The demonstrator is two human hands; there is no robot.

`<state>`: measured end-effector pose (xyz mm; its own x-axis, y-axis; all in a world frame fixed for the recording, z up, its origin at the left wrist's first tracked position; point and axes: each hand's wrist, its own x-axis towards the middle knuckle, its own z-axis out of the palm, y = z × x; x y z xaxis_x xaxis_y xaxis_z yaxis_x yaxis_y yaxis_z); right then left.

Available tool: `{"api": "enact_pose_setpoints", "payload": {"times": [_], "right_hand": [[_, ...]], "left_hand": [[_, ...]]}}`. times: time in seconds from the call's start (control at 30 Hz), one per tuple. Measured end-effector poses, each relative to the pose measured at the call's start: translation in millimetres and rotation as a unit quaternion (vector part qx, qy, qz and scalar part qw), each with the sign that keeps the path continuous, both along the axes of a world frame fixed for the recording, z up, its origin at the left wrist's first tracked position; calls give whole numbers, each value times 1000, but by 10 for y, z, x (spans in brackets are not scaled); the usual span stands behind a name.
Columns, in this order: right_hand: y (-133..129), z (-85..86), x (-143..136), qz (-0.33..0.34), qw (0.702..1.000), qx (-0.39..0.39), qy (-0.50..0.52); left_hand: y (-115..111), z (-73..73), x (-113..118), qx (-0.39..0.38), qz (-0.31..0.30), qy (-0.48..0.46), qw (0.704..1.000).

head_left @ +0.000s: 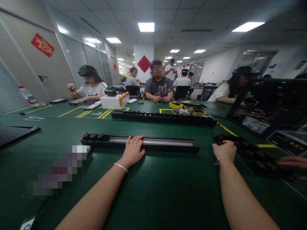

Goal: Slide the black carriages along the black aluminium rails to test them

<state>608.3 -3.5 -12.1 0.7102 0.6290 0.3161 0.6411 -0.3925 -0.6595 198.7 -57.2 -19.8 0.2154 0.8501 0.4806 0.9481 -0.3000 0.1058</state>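
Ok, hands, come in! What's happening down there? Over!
Left hand on long black channel. Right hand at dark parts, grip unclear. Black blocks at channel's left end. Another person's hand by the dark parts.

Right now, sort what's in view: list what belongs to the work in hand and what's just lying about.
Apparently in use:
near black channel, under the left hand
dark blocks at its left end
dark parts by the right hand

Apparently lying about:
plastic bottle
white box
dark device on it
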Motion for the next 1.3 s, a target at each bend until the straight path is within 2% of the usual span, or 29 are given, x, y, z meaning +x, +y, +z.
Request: {"api": "enact_pose_setpoints", "payload": {"times": [0.2, 0.47, 0.77, 0.87, 0.97, 1.03, 1.1, 1.2, 1.3], "right_hand": [[5, -50, 80, -16, 999, -47, -9], [-4, -12, 162, -45, 991, -104, -66], [-12, -10, 190, -44, 998, -40, -23], [-49, 23, 123, -48, 998, -7, -49], [-60, 85, -14, -9, 991, 52, -123], [-51, 132, -171, 43, 980, 84, -176], [-46, 168, -385, 122, 965, 84, -215], [-74, 182, -762, 230, 933, 76, -268], [-138, 148, -1085, 288, 905, 79, -304]], "left_hand": [[-7, 9, 9, 1, 0, 2, 1000], [-19, 19, 10, 2, -2, -4, 1000], [-35, 64, 28, 10, 6, -42, 999], [-7, 105, -40, 57, 73, -61, 994], [41, 137, -207, 101, 187, -82, 974], [67, 140, -352, 109, 266, -104, 952], [80, 130, -492, 107, 331, -129, 929], [79, 111, -651, 86, 374, -154, 911], [77, 102, -734, 71, 395, -173, 900]]}}
